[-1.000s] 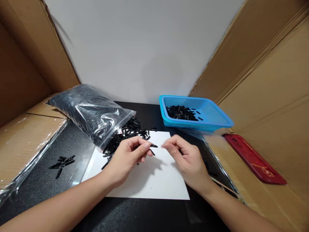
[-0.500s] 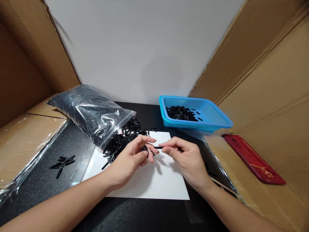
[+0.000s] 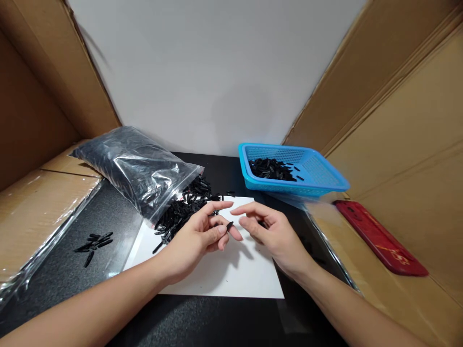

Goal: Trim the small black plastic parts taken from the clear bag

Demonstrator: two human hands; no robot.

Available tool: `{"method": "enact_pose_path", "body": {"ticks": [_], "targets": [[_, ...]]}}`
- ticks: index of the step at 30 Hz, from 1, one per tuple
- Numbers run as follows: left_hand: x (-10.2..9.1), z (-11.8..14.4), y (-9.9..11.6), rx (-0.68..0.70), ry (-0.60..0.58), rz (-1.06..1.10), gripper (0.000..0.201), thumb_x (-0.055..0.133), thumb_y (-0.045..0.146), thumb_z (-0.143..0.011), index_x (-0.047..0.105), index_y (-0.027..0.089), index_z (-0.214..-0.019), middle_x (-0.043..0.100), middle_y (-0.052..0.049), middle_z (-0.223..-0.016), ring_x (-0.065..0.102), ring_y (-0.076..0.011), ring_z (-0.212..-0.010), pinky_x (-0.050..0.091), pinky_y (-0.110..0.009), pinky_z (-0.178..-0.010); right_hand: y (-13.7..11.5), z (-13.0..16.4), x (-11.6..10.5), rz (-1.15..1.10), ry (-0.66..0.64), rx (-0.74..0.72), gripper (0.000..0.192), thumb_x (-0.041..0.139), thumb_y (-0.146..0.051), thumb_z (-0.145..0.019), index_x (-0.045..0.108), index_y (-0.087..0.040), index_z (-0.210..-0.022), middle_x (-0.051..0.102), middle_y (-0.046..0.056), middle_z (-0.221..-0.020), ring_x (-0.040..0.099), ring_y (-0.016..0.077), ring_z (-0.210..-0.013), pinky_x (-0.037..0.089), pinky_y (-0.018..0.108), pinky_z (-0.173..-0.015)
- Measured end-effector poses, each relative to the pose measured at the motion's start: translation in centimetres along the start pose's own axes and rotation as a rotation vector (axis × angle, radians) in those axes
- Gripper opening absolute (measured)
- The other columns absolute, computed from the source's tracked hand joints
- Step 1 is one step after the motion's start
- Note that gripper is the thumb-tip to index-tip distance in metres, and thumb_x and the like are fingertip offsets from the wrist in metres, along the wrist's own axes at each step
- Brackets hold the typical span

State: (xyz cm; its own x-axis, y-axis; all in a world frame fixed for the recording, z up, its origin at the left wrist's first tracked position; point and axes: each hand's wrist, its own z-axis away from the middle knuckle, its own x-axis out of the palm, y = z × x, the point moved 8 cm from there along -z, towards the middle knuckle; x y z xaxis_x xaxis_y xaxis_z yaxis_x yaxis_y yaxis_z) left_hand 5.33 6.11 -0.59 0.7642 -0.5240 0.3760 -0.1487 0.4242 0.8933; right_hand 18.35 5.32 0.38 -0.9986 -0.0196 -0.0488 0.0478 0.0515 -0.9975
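My left hand (image 3: 197,236) hovers over a white sheet of paper (image 3: 220,270) and pinches a small black plastic piece (image 3: 229,225) between thumb and fingers. My right hand (image 3: 269,231) is just to its right, fingers spread a little, fingertips close to the piece; some dark pieces seem tucked under its palm. A heap of the same black pieces (image 3: 183,209) spills from a clear plastic bag (image 3: 133,166) onto the paper's far left corner.
A blue mesh basket (image 3: 318,176) holding more black pieces stands at the back right. A red flat object (image 3: 379,238) lies on the cardboard to the right. Several loose black pieces (image 3: 93,241) lie on the dark table at left. Cardboard walls close in both sides.
Half a second ago my right fingers were pinching the end of a black piece together with my left hand. Now the right fingers have let go and opened; the left still holds a piece.
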Motion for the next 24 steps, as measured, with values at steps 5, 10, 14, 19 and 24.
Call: {"method": "enact_pose_path", "body": {"ticks": [5,10,14,19,24], "targets": [[-0.3,0.0,0.3,0.084,0.012,-0.082,0.043,0.066,0.026,-0.087,0.053,0.023,-0.127,0.058,0.002,-0.079,0.049,-0.0102,-0.066,0.037,-0.027,-0.07,-1.2,0.4,0.3,0.261,-0.015,-0.12,0.017,0.065,-0.029,-0.084,0.078,-0.02,-0.087,0.068,0.001,-0.063,0.043,0.0125,-0.052,0.033,0.027,-0.052],[-0.7,-0.1,0.5,0.112,0.042,-0.081,0.035,0.062,0.021,-0.087,0.056,0.024,-0.122,0.06,0.001,-0.086,0.051,-0.0111,-0.07,0.037,-0.027,-0.069,-1.3,0.4,-0.1,0.259,0.037,-0.152,0.017,0.065,-0.03,-0.084,0.078,-0.02,-0.088,0.073,0.004,-0.07,0.048,0.0141,-0.054,0.035,0.027,-0.053],[-0.9,-0.2,0.6,0.117,0.064,-0.064,0.035,0.06,0.015,-0.085,0.058,0.026,-0.118,0.059,0.001,-0.093,0.052,-0.0099,-0.071,0.036,-0.026,-0.067,-1.1,0.3,-0.6,0.264,0.087,-0.16,0.016,0.065,-0.032,-0.084,0.077,-0.02,-0.084,0.061,0.0,-0.061,0.042,0.0133,-0.054,0.034,0.026,-0.052],[-0.9,-0.3,0.7,0.128,0.07,-0.094,0.029,0.063,0.021,-0.086,0.059,0.023,-0.116,0.061,-0.001,-0.095,0.051,-0.0094,-0.067,0.034,-0.025,-0.062,-1.1,0.3,-0.8,0.266,0.106,-0.151,0.021,0.06,-0.037,-0.089,0.066,-0.02,-0.079,0.05,-0.003,-0.061,0.042,0.0127,-0.055,0.033,0.025,-0.052],[-0.8,-0.3,0.8,0.116,0.087,-0.169,0.018,0.059,0.022,-0.087,0.062,0.02,-0.105,0.064,0.0,-0.087,0.046,-0.0094,-0.063,0.033,-0.025,-0.061,-1.2,0.4,-0.3,0.25,0.058,-0.154,0.026,0.055,-0.04,-0.092,0.057,-0.02,-0.076,0.052,-0.003,-0.065,0.044,0.0125,-0.058,0.035,0.024,-0.055]]}}
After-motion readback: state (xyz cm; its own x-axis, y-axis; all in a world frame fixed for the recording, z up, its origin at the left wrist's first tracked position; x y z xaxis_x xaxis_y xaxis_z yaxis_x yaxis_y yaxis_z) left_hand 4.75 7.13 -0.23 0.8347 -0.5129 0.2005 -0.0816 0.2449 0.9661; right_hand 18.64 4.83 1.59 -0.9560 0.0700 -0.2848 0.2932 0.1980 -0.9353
